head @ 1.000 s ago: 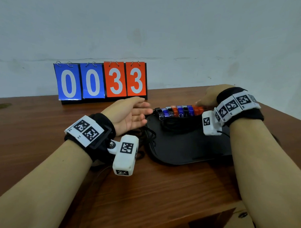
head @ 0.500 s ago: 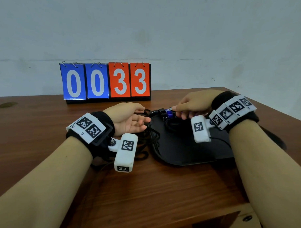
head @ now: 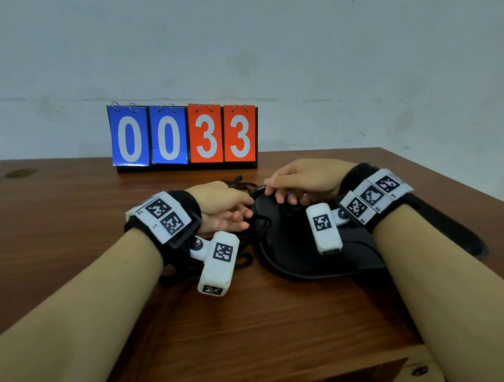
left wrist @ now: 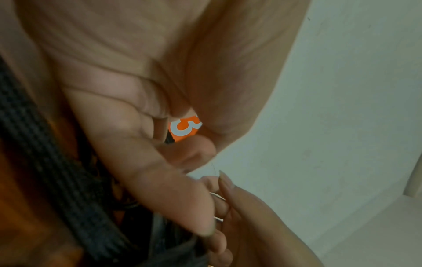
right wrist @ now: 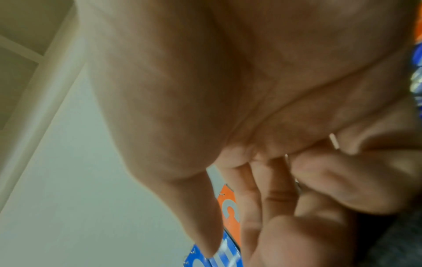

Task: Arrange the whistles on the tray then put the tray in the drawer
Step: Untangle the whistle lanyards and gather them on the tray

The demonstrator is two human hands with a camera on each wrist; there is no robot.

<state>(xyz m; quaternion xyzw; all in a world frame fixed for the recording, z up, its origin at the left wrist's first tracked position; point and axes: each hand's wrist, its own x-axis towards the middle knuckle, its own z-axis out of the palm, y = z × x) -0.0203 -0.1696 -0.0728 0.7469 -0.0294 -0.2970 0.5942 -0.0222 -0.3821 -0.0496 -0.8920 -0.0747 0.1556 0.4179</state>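
The tray (head: 294,261) is black, oval and shiny, with a low raised rim, and it lies on the brown wooden table (head: 240,327) in front of the person. The whistles (head: 286,195) are at its far edge, almost fully hidden under the right hand (head: 305,178); only a small blue piece shows between the fingers. This hand is curled down over them (whether it really grips them, I cannot tell). The left hand (head: 224,208) rests relaxed beside the tray's left rim, fingers loose, on a tangle of black cords (head: 252,236). Behind stands a scoreboard (head: 184,137) showing 0033.
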